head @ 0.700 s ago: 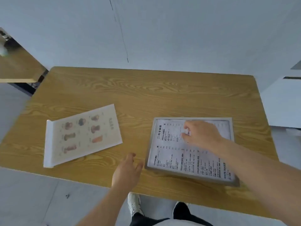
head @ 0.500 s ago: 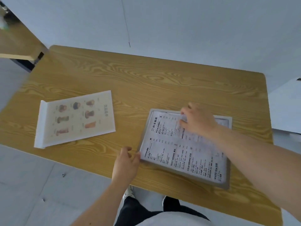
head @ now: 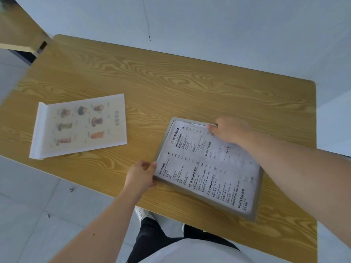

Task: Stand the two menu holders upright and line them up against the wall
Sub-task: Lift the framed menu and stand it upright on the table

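Both hands are now on the grey menu, which was not so a moment ago: 0.7 s back the left hand hung just off its near-left corner w/ nothing in it, and the right hand lay flat on the printed face. Now the left hand is clamped on that near-left corner, thumb on top, fingers tucked under the edge. The right hand has slid to the far edge and its fingers curl over the rim there; looks like a grip, tho the underside is hidden. The left side of the holder seems to have come slightly off the desk, w/ a shadow under the corner, but blur makes this hard to confirm. So the lift-and-tip on this holder is prob. just starting; it's not yet upright, and it sits near the desk's front edge, well apart from the wall. The other holder, the drinks menu, lies flat on the left side of the desk, untouched, white base strip at its left end, also well off the wall. Task is early: neither stands, neither is lined up. Next, I'd guess, swing the far edge up, then carry it back to the wall.
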